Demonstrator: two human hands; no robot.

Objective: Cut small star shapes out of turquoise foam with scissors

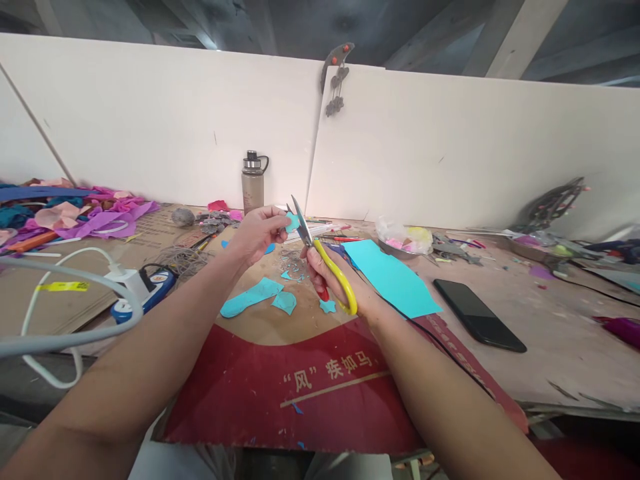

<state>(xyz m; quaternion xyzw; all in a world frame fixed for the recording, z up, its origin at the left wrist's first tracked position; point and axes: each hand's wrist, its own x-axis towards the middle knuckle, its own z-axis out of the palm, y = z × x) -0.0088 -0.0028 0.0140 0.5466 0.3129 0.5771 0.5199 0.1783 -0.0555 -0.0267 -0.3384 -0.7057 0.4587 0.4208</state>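
Observation:
My left hand pinches a small turquoise foam piece between thumb and fingers. Beside it, my right hand grips a pair of scissors with yellow and red handles. The blades point up and stand a little apart at the piece's right edge; whether they touch it I cannot tell. Below lie a long turquoise offcut, a smaller cut piece and a star-shaped piece, the last partly near the scissor handle. A large turquoise sheet rests right of my right hand.
A red and brown cardboard sheet covers the near table. To the right lies a black phone; behind stands a water bottle. At left are a power strip, a white cable and a heap of coloured scraps.

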